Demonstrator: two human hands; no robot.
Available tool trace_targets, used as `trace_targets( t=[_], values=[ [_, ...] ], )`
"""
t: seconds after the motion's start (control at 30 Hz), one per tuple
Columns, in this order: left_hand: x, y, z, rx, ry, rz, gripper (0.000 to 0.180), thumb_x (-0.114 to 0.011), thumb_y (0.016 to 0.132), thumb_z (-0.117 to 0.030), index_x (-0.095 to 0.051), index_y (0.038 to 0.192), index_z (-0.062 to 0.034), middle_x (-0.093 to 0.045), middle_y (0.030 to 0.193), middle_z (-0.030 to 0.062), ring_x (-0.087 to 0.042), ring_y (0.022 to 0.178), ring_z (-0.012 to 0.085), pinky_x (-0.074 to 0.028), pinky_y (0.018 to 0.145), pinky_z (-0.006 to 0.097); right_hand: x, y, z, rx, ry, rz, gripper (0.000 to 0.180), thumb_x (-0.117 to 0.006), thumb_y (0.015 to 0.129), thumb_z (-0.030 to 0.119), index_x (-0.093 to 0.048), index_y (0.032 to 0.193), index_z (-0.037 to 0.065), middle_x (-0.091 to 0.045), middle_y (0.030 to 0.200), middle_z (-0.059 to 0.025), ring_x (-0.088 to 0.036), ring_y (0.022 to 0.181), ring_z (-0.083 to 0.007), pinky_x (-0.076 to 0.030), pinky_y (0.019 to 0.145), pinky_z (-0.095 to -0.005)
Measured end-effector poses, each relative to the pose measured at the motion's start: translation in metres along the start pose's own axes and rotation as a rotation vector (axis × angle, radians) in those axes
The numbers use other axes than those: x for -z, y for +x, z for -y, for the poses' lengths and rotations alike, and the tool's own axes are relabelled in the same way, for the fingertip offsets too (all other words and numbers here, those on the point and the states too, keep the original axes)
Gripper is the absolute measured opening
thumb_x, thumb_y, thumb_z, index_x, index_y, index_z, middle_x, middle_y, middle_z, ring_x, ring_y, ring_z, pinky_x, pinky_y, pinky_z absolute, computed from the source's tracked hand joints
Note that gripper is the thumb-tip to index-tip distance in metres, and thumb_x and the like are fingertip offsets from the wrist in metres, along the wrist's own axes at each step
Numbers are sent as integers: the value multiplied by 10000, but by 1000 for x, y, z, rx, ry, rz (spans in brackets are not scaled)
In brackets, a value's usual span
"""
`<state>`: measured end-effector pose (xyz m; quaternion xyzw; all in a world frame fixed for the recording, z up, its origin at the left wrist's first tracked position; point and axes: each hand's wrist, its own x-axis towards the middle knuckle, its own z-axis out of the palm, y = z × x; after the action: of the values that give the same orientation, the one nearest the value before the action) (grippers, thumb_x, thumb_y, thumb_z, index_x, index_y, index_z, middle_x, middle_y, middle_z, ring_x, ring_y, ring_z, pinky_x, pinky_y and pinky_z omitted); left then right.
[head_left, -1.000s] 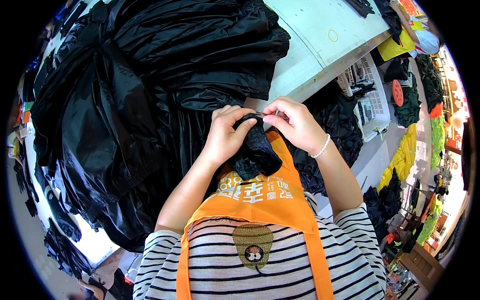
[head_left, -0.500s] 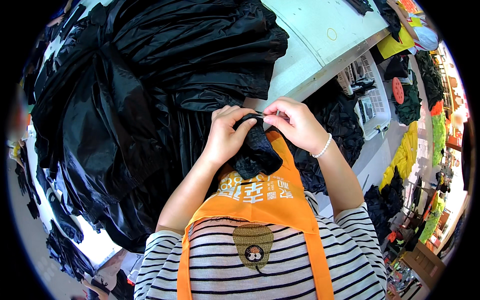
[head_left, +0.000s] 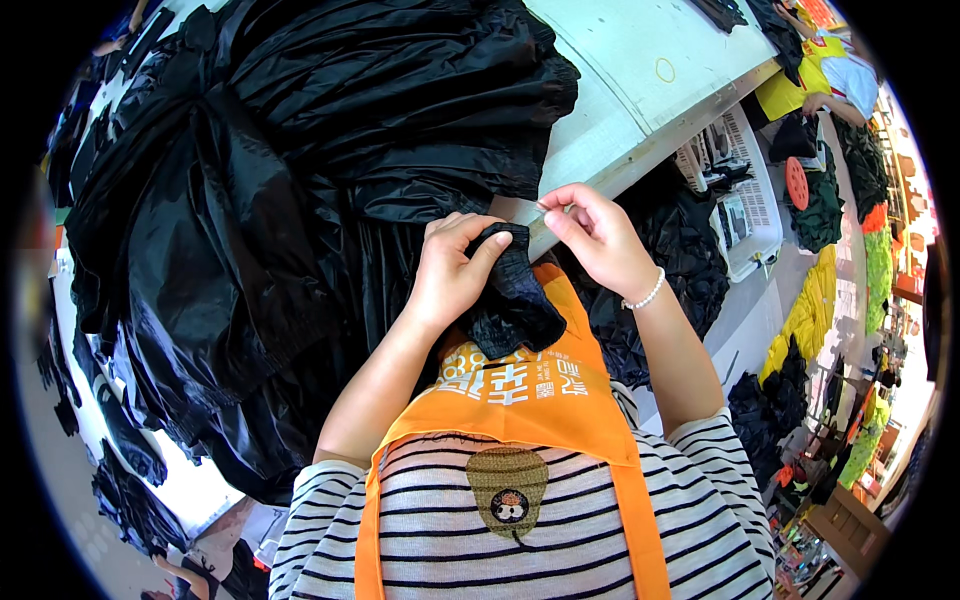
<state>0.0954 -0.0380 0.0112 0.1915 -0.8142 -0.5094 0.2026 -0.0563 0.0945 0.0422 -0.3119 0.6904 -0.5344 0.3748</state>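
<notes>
My left hand (head_left: 458,268) is closed on the edge of a black gathered cuff (head_left: 515,305), thumb on top of the cloth. The cuff hangs down over the front of my orange apron (head_left: 500,400). Up and to the right of the cuff, apart from it, my right hand (head_left: 592,240) holds thumb and forefinger in a pinch. Something tiny shows at those fingertips, too small to name. A big heap of shiny black garments (head_left: 250,200) spreads to the left of my hands, partly hiding the table under it.
The pale table (head_left: 610,90) has its corner just beyond my right hand. More black cloth (head_left: 665,260) lies below its edge, beside a white plastic basket (head_left: 750,200). Yellow cloth (head_left: 805,310) lies farther right. A person in yellow (head_left: 815,75) is at the far right.
My right hand has drawn away from the cuff, up and slightly right. My left hand keeps its hold in nearly the same place.
</notes>
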Motion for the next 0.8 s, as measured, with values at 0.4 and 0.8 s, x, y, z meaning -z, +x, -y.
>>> trace_targets(
  t=[0.4,0.8],
  values=[
    [1,-1,1,-18,31,29,120,-666,805,-111,-670,870,-10,-640,776,106,-585,754,248,-405,772,335,-9,10,-15,342,-485,-213,109,-626,835,33,-546,902,4,-588,818,-145,-611,722,-289,-485,635,-323],
    [1,-2,2,-55,55,40,129,-646,826,-117,-659,899,-11,-638,803,104,-583,773,247,-419,760,341,-7,2,-16,-3,53,-26,65,-633,850,41,-608,872,-15,-592,779,-9,-527,676,-68,-432,623,-212]
  ],
)
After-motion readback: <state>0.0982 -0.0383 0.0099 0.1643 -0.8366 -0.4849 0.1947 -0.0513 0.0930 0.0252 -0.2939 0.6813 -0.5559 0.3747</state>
